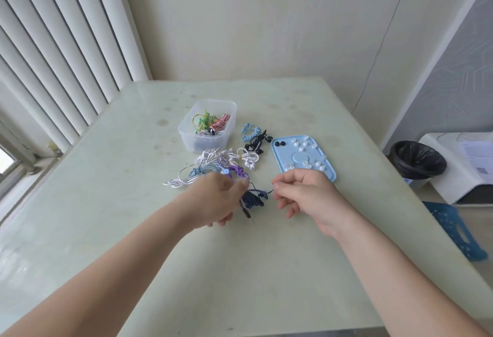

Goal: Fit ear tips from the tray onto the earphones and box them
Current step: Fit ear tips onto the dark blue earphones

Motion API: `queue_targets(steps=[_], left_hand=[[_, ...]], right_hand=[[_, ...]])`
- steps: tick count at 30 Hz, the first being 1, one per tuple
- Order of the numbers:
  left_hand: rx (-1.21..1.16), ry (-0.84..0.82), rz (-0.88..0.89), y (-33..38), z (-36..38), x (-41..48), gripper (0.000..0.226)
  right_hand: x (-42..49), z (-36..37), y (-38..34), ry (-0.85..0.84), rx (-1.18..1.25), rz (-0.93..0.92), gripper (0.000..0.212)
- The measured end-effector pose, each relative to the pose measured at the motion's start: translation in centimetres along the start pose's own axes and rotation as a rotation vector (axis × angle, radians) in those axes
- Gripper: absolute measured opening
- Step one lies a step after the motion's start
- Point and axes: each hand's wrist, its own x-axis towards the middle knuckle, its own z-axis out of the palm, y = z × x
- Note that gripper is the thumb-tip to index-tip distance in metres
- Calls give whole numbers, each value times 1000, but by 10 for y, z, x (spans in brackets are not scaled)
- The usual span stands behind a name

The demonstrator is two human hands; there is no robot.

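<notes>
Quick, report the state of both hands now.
Left hand: grips the dark blue coiled earphone cable.
Right hand: pinches the thin end of the same cable.

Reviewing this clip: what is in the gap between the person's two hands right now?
Head view: the bundled dark blue earphones sit there, their thin cable strung from the left hand across to the right hand, each hand pinching it.

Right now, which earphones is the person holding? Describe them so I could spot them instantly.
On the pale green table, look just left of the light blue tray, between the left hand and right hand. Both hold the dark blue earphones, a navy bundle with a black plug sticking out; the neighbouring bundles behind are white, purple or pale blue.
</notes>
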Motion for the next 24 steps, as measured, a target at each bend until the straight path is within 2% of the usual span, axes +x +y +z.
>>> queue_targets(steps=[2, 4, 5, 6, 7, 8, 10, 13, 16, 21, 24], left_hand=[[157, 229, 49, -2, 5, 6, 52], [215, 430, 199, -3, 11, 10, 35], [198, 456, 299, -1, 11, 12, 22], [179, 423, 381, 1, 11, 15, 7], [175, 344, 425, 5, 11, 18, 6], [186, 243, 424, 8, 10, 20, 15], [251, 114, 389, 15, 9, 25, 21], [387, 55, 356, 22, 11, 32, 21], [422, -74, 270, 29, 12, 38, 26], [352, -147, 302, 36, 13, 37, 21], [276, -104, 318, 32, 17, 33, 18]], right_hand=[[1, 3, 3, -15, -30, 6, 7], [2, 6, 5, -46, -74, 2, 8], [2, 7, 6, -60, -94, -3, 8], [3, 8, 7, -70, -111, -8, 8], [3, 8, 8, -76, -122, -11, 8], [3, 8, 9, -77, -125, -13, 9], [3, 8, 12, -72, -103, -15, 9], [1, 4, 18, -57, -18, -21, 17], [0, 3, 20, -54, 44, -19, 25], [-2, -2, 22, -52, 80, -49, 15], [-3, -3, 24, -50, 86, -67, 12]])
